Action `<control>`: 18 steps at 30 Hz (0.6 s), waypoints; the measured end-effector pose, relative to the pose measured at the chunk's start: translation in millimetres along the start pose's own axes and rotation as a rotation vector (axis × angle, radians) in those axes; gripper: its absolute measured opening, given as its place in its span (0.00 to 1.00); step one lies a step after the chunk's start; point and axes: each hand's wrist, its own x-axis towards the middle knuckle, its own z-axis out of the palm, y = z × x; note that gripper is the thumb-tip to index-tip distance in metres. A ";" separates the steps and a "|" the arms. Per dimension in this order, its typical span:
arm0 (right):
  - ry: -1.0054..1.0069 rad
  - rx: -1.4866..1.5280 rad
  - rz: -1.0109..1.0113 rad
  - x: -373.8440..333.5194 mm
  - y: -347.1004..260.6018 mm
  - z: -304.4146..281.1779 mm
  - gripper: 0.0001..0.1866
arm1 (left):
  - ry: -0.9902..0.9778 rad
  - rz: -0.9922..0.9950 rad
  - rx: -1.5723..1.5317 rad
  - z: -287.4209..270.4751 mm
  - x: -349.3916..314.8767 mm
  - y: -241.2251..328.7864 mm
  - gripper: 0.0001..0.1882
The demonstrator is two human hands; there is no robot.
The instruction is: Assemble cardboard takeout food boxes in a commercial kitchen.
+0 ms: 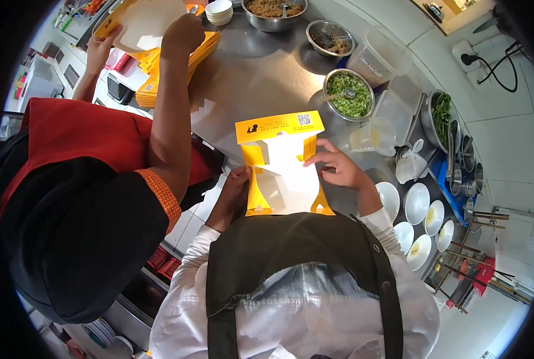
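Note:
A yellow cardboard food box, white inside, is held open in front of my chest. Its lid flap, printed with a square code, points away from me. My left hand grips the box's left side, with some of its fingers hidden. On the right side, my right hand has its fingers bent at the box's edge, around a side flap. Left of me, a person in a red and black top holds another yellow-and-white box above a stack of flattened yellow boxes.
A steel counter carries a bowl of chopped greens, a bowl of brown crumbly food, a smaller metal bowl and a clear plastic container. Several white bowls stand at the right, near a tied plastic bag.

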 end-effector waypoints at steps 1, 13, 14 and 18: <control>-0.063 -0.135 0.050 1.9 -5.3 0.6 0.18 | 0.016 -0.011 -0.022 2.8 0.4 1.1 0.15; -0.092 0.230 0.169 -10.4 -17.9 -4.6 0.10 | -0.023 -0.033 0.055 -6.5 -6.8 8.7 0.15; -0.094 0.232 0.169 -14.5 -16.0 -2.0 0.10 | -0.020 -0.033 0.054 -7.6 -8.9 9.1 0.15; -0.008 0.412 0.126 -35.2 -7.3 12.1 0.10 | -0.116 -0.040 0.030 -7.0 -7.5 27.7 0.15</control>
